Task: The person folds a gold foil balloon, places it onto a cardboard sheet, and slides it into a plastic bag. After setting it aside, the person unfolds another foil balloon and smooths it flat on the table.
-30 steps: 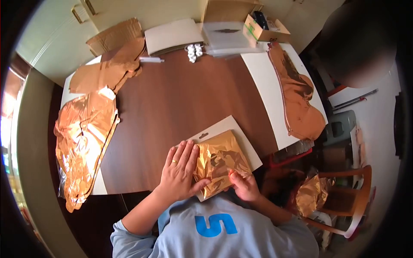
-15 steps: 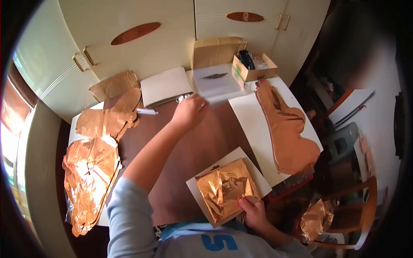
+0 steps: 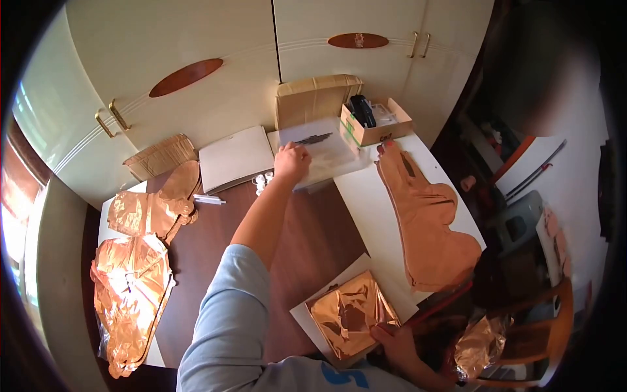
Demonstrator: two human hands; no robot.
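Note:
Far forward on the table, my left hand (image 3: 292,163) is at the near left edge of a clear plastic container (image 3: 323,163). Its fingers are curled together, and what they pinch, if anything, is hidden. Dark thin pieces (image 3: 315,139) lie in that container. Close to my body, my right hand (image 3: 396,345) grips the lower right edge of a folded copper-coloured foil balloon (image 3: 353,310), thumb on top. The foil rests over a white card (image 3: 406,307). Small white rolls (image 3: 262,181) sit just left of my left wrist.
Flat copper foil balloons (image 3: 134,287) lie along the left side, and a stack of them (image 3: 428,222) lies on a white board at right. Behind stand white sheets (image 3: 236,158) and a cardboard box (image 3: 377,124). White pens (image 3: 209,198) lie left. A wooden chair (image 3: 552,307) stands right.
My left hand has moved from beside the white rolls to the clear container, uncovering the rolls. My right hand keeps its grip on the foil. The view has shifted slightly.

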